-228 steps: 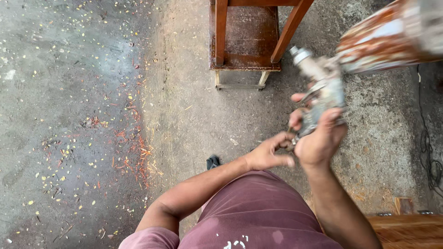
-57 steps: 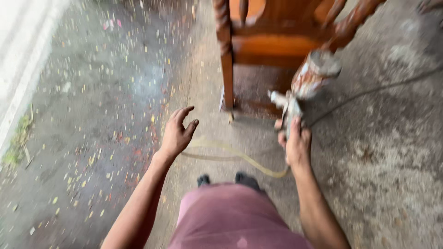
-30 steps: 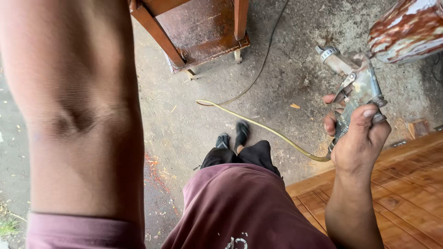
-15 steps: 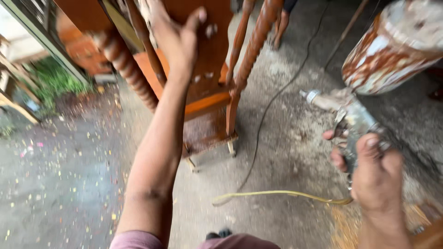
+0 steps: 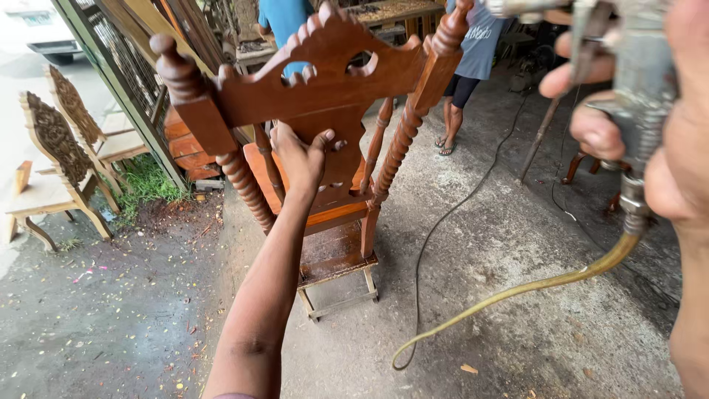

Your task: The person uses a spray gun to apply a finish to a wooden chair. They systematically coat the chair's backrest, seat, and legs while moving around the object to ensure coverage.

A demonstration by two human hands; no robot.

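Two hands busy, left hand [image 5: 299, 159] gripping glossy carved reddish-brown wooden chair [image 5: 325, 96], right hand [image 5: 635, 125] clutching grey metal spray gun [image 5: 628, 81], yellowish hose [image 5: 517, 288] trailing over rough concrete floor [image 5: 480, 258], pale unfinished carved chairs [image 5: 63, 155] behind.

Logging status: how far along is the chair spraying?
Done: the chair already shows glossy red-brown colour on its carved back and turned posts. In hand: the left hand grips the backrest, and the right hand holds the spray gun, fed by its yellowish hose. No spray is visible. Left: can't tell which areas are uncoated; the unfinished pale chairs stand aside.
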